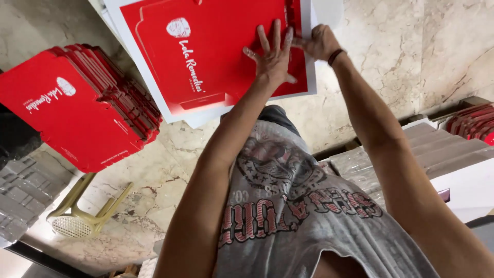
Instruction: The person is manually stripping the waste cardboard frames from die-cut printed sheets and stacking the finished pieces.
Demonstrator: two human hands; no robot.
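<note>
Both hands, left hand and right hand, press red card sheet.

red carton sheet, red carton stack, perhaps more right

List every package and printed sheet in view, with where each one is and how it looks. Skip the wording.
Red sheet: top centre, flat red printed carton sheet with white border and white emblem, under the left hand and right hand.
Red stack: left, fanned pile of flat red carton blanks with white emblem.
Grey stacks: right, wrapped flat grey-brown bundles.
Red cartons: far right edge, small red pile.
</note>
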